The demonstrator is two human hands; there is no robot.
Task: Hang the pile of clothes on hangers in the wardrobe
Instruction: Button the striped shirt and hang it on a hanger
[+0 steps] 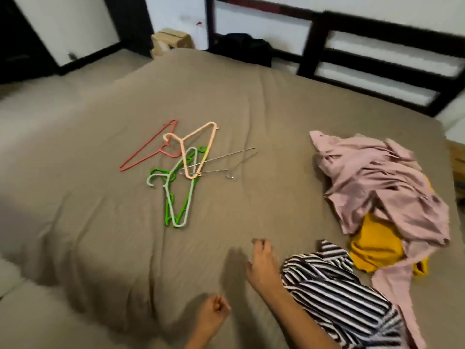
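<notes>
looks barely begun — hangers (pixel 185 159) lie bare on the bed (pixel 100 197), clothes pile (pixel 382 187) unhung. right hand (pixel 261 265) loose, empty; left hand (pixel 211 316) curled — holding anything, cannot tell.

Tangled coloured plastic hangers (pixel 185 158) lie mid-bed on the taupe bedsheet (pixel 100 222) — crumpled pink-and-yellow clothes pile (pixel 382 187) sits well right.
</notes>
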